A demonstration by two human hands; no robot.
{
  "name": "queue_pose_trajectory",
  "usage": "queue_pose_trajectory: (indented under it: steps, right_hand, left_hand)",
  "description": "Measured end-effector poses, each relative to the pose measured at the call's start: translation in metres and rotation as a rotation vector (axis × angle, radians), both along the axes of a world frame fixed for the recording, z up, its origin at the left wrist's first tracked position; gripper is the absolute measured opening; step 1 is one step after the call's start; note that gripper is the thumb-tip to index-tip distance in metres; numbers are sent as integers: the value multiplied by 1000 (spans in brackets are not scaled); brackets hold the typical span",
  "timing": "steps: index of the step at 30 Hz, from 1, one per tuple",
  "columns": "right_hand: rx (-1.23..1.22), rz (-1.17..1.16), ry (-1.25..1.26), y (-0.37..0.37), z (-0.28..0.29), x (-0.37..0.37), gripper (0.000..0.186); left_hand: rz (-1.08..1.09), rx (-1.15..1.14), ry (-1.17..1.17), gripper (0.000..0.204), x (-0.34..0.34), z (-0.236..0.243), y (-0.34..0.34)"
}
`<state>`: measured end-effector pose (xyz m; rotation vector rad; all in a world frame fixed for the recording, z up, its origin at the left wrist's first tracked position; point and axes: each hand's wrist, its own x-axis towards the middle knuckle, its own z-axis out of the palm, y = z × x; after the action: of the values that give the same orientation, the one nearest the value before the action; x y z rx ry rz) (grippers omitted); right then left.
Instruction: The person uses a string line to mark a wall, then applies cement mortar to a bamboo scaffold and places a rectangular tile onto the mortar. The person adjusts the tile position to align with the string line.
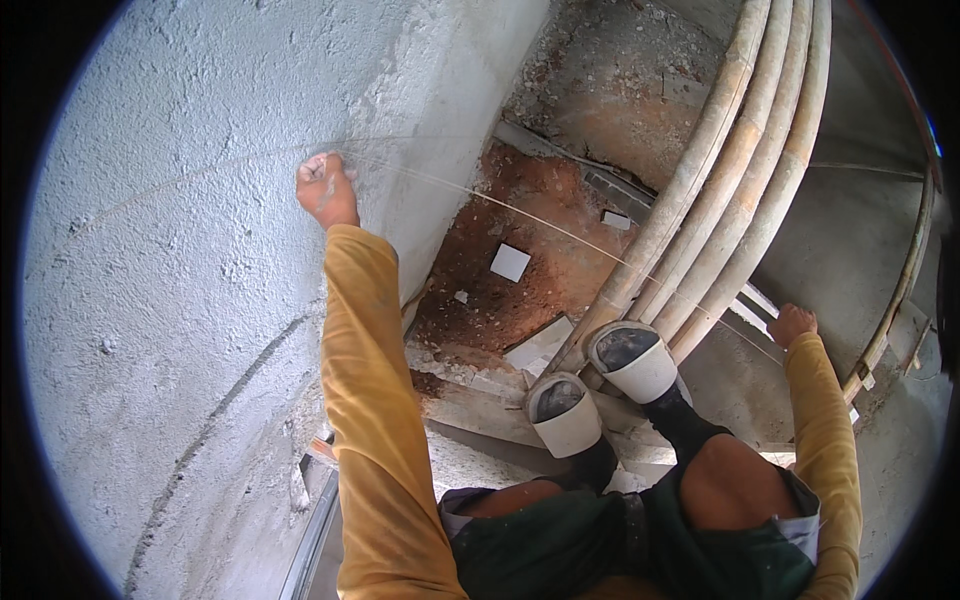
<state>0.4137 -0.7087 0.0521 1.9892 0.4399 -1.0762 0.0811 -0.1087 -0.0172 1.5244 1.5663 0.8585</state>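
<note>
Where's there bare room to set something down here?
The reddish dirt between the white square and bamboo poles looks mostly bare, though the string crosses it in view. The grey surface between those poles and the curved pole looks open too; its depth is unclear. Around the feet, poles and a broken white slab crowd together.

Rough matt plaster wall (pixel 200 210), smooth-looking bamboo poles (pixel 752 130), matt string (pixel 500 203), creased cloth sleeve (pixel 375 420)

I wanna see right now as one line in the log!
left hand: curled at rough wall | right hand: curled, contents hidden | string: runs from near left hand, across poles, toward right sleeve
</note>
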Motion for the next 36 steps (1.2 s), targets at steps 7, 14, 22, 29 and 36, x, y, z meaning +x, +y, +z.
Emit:
queue_pose_trajectory:
  steps: [7,14,22,29,36]
  right_hand:
    - [13,58,-37,3,0,3,32]
    - [65,27,-4,5,-1,9,33]
    - [37,42,-2,8,-3,14,34]
    - [36,81,11,13,-4,17,35]
    - [24,54,12,15,0,17,36]
  left_hand:
    - [-34,-146,20,26,-9,-2,13]
    - [-14,-416,28,23,-8,21,27]
    - [78,-524,79,21,5,33,31]
    - [131,-487,18,16,7,29,29]
    - [135,-467,-9,14,8,27,28]
